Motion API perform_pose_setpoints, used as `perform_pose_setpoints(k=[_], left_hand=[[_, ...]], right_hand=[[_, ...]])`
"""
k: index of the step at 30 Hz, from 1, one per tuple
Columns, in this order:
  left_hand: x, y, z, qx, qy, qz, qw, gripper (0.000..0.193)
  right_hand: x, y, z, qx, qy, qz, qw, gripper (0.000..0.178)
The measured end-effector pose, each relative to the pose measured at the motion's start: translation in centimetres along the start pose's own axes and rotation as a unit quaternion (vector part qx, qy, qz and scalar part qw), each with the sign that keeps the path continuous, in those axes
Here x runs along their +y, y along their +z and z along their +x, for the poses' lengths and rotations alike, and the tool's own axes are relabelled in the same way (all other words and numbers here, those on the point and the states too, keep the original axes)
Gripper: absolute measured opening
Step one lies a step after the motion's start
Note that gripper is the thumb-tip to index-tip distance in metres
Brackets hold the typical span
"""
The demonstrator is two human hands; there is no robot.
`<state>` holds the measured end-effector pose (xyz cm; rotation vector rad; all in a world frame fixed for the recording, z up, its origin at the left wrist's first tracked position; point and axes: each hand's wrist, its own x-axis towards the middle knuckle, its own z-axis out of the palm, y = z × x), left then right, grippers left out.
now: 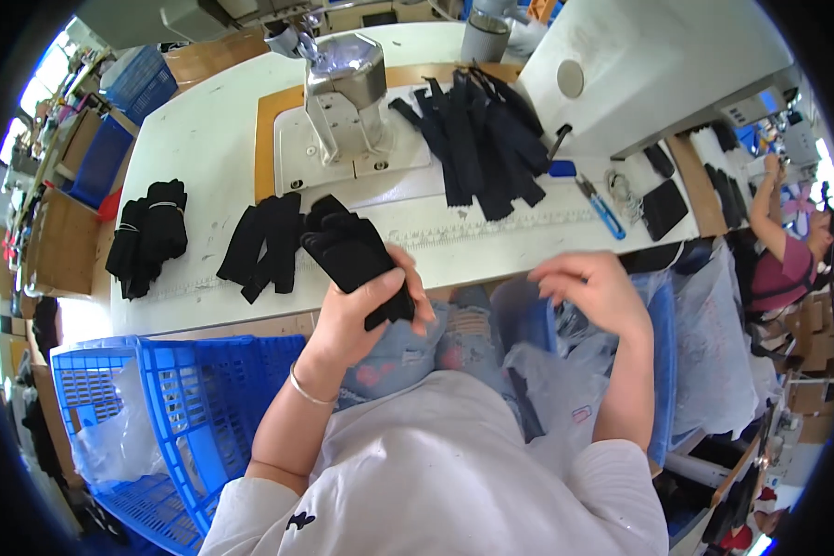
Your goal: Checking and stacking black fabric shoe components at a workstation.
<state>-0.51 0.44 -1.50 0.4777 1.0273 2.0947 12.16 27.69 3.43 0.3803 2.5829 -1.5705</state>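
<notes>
My left hand [366, 306] is wrapped round a stack of black fabric strips [350, 253], held up over the front edge of the white table [454, 255]. My right hand [598, 292] hangs in the air to the right, its fingers loosely bent and apart, with nothing visible in them. Two or three loose black strips [267, 243] lie just left of the held stack. Farther left rest two black bundles [151, 232], each with a thin band round it. A spread pile of long black strips [482, 134] lies beyond my hands, beside the sewing machine.
The machine's metal head [346, 79] stands mid-table, its large pale housing [658, 65] at right. Blue-handled snips [602, 206] and a black pad [663, 209] lie at the right. Blue crates [195, 408] stand below left; plastic bags [713, 343] hang at right. Another person [783, 250] works far right.
</notes>
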Motion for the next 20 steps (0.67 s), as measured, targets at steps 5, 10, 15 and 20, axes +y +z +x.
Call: perform_pose_setpoints(k=[5, 10, 15, 20], left_hand=[[1.0, -0.3, -1.5, 0.013, 0.062, 0.008, 0.998, 0.019], [2.4, -1.6, -3.9, 0.124, 0.08, 0.148, 0.978, 0.013], [0.4, -8.2, -6.1, 0.311, 0.234, 0.386, 0.836, 0.022], [4.2, -15.2, -7.3, 0.481, 0.268, 0.494, 0.673, 0.07]], right_hand=[[2.6, 0.1, 0.0, 0.144, -0.026, 0.077, 0.986, 0.014], [7.6, -5.9, 3.9, 0.439, -0.057, -0.107, 0.89, 0.018], [8.9, -8.0, 6.9, 0.379, -0.005, -0.404, 0.832, 0.023], [8.8, -10.3, 7.8, 0.305, 0.118, -0.231, 0.916, 0.031]])
